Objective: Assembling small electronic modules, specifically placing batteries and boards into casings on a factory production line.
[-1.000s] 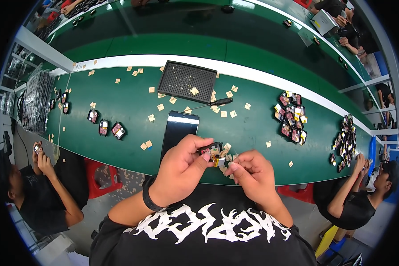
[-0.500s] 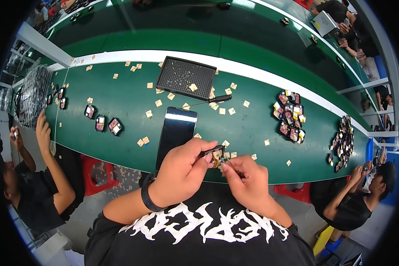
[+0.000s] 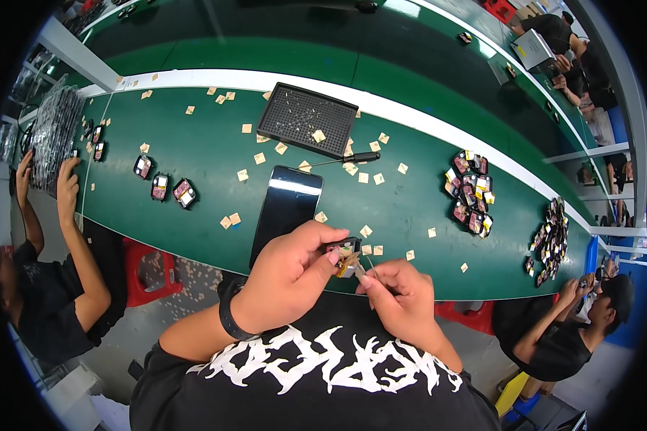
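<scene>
Down at the near edge of the green surface, the left hand is pinched tight on a small dark component, held just above the edge. Close beside it, the right hand is closed around a thin tool whose tip meets that component. Just left and farther off lies a black phone, with a black perforated tray and a screwdriver beyond it among scattered tan squares.

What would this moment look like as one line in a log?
left hand: pinching small black part | right hand: at the part with thin tool | nearby: dark phone, green table
</scene>
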